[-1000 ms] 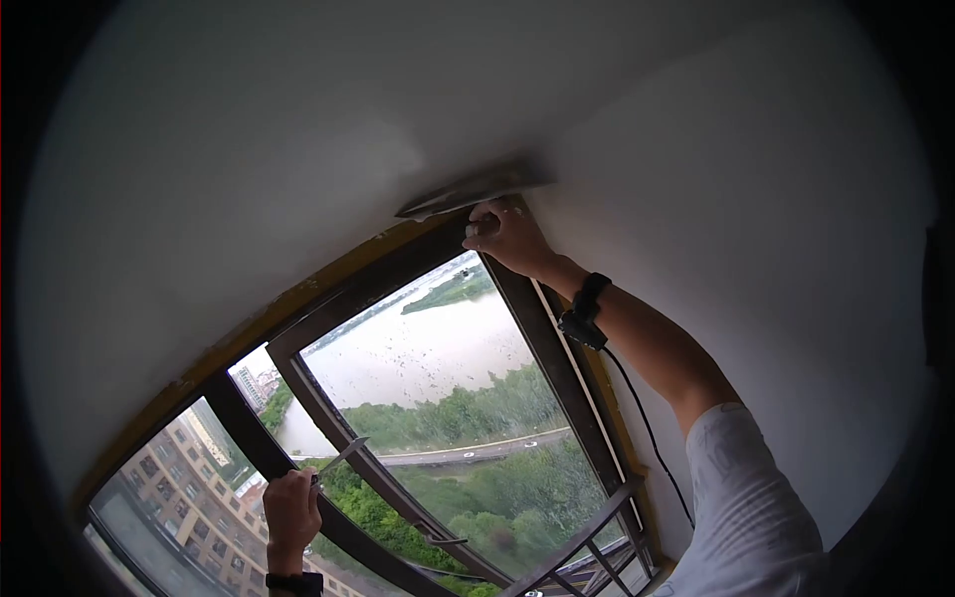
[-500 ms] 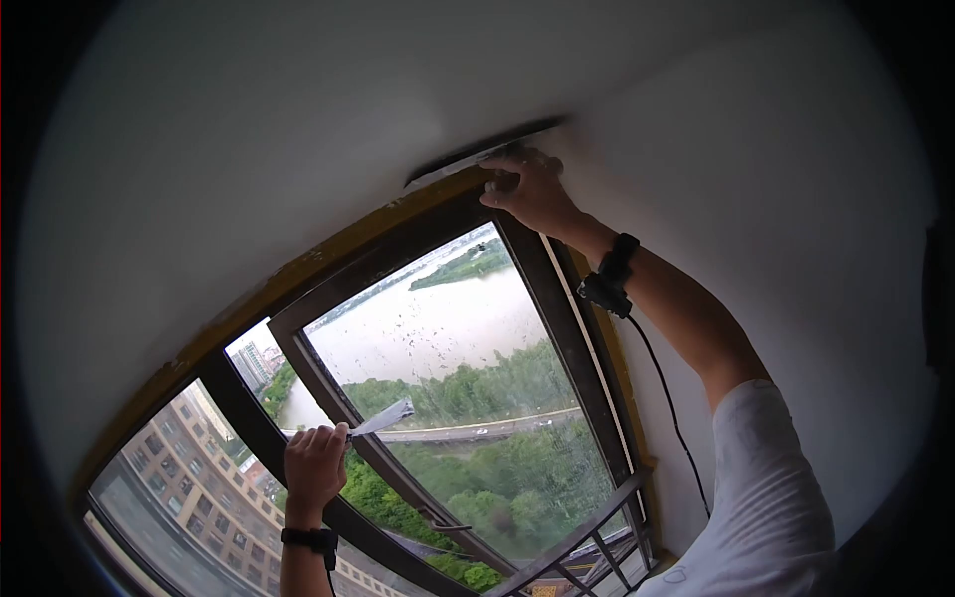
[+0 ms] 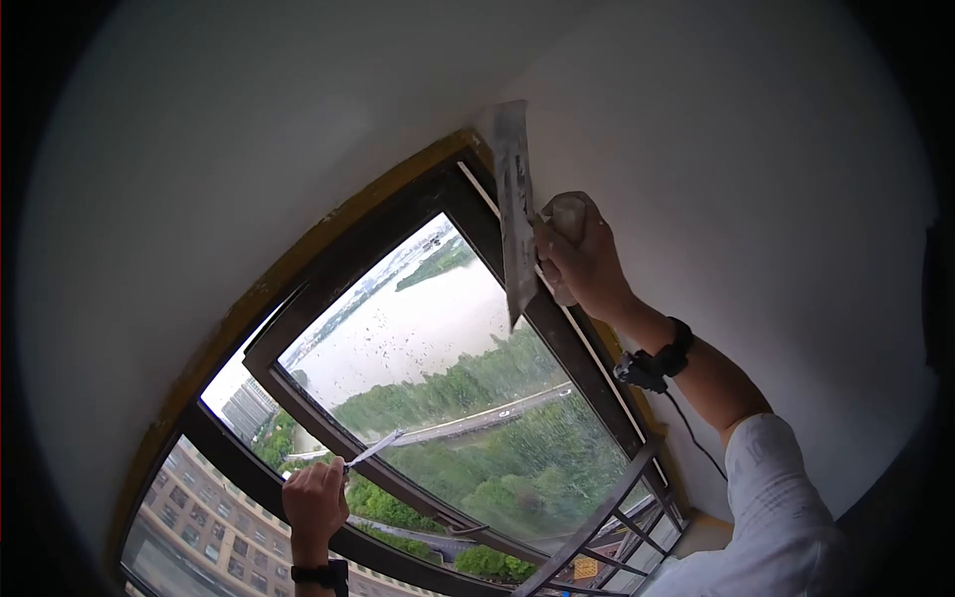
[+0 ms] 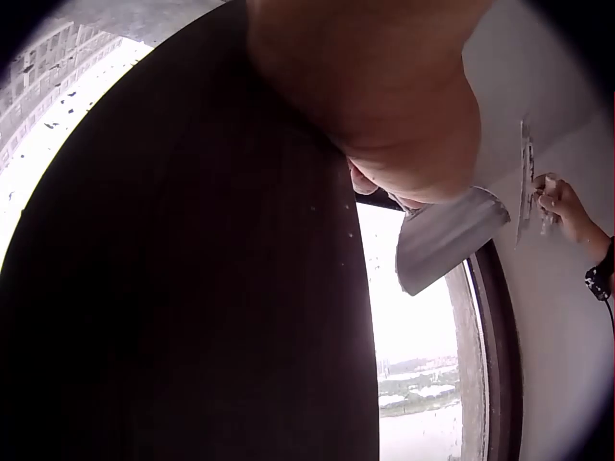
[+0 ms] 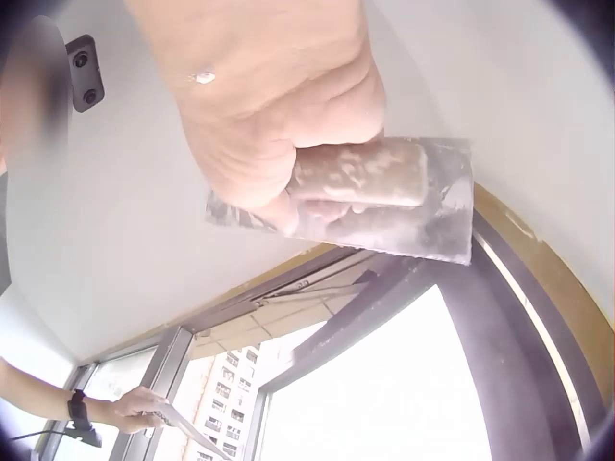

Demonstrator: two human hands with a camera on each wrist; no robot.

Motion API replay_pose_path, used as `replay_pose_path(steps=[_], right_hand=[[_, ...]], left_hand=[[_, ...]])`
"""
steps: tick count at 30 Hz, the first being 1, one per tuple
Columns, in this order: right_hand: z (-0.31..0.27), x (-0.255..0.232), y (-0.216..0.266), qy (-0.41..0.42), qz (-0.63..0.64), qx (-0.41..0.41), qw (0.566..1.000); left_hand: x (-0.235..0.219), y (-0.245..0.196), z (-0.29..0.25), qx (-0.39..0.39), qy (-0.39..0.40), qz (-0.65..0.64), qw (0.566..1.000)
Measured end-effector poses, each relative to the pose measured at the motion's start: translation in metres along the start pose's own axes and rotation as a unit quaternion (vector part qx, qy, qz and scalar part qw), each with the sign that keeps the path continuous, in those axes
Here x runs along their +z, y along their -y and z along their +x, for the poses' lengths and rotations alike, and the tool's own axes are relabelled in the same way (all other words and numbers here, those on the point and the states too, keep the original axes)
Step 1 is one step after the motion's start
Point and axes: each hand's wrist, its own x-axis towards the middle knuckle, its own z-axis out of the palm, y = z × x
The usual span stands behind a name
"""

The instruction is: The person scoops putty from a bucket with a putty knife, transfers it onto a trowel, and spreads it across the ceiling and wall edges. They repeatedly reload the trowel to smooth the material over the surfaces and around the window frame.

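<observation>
My right hand (image 3: pixel 589 261) grips the pale handle of a plastering trowel (image 3: pixel 515 214), raised near the upper right corner of the window. The trowel's long metal blade stands nearly upright and almost edge-on in the head view, overlapping the window frame and wall. In the right wrist view, smears mark the handle and the blade (image 5: pixel 447 216). Lower left, my left hand (image 3: pixel 315 500) holds a putty knife in front of the window, its broad metal blade (image 4: pixel 450 242) pointing up and right. The curled left fingers hide its handle.
A dark window frame (image 3: pixel 396 214) is edged by a yellowish-brown strip (image 3: pixel 328 217). White wall (image 3: pixel 756 249) lies to the right, and more pale surface curves above. Dark railing (image 3: pixel 587 521) crosses the lower right. A cable hangs from the right wrist camera.
The trowel has come away from the surface above the window and turned from nearly level to upright, moving down and right with my right hand. My left hand has risen; its putty knife now appears narrower.
</observation>
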Motion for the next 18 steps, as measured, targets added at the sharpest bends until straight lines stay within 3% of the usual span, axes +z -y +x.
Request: replay_pose_path(steps=[1, 2, 4, 6, 8, 13, 14, 16, 18], right_hand=[[0.003, 0.008, -0.005, -0.021, 0.242, 0.156, 0.958], [0.008, 0.017, -0.011, -0.038, 0.465, 0.292, 0.835], [0.021, 0.043, -0.032, -0.032, 0.614, 0.333, 0.715], [0.034, 0.067, -0.042, -0.036, 0.627, 0.337, 0.701], [0.048, 0.085, -0.042, -0.072, 0.61, 0.304, 0.729], [0.073, 0.12, -0.063, -0.107, 0.655, 0.262, 0.7], [0.077, 0.122, -0.061, -0.109, 0.663, 0.247, 0.698], [0.082, 0.121, -0.054, -0.101, 0.667, 0.255, 0.692], [0.088, 0.118, -0.044, -0.114, 0.647, 0.287, 0.697]], left_hand=[[0.001, 0.0, 0.001, 0.004, 0.0, -0.004, 1.0], [0.002, 0.0, 0.0, 0.013, -0.004, 0.0, 1.0], [0.002, -0.001, -0.002, 0.003, 0.032, 0.011, 0.999], [0.001, -0.004, -0.003, 0.011, 0.036, 0.014, 0.999], [0.003, -0.004, -0.005, 0.037, 0.01, -0.043, 0.998], [-0.019, -0.018, -0.035, 0.059, 0.025, -0.082, 0.995], [-0.032, -0.022, -0.039, 0.055, 0.027, -0.076, 0.995], [-0.067, -0.038, -0.057, 0.074, 0.114, -0.07, 0.988], [-0.093, -0.047, -0.086, 0.074, 0.087, -0.077, 0.99]])
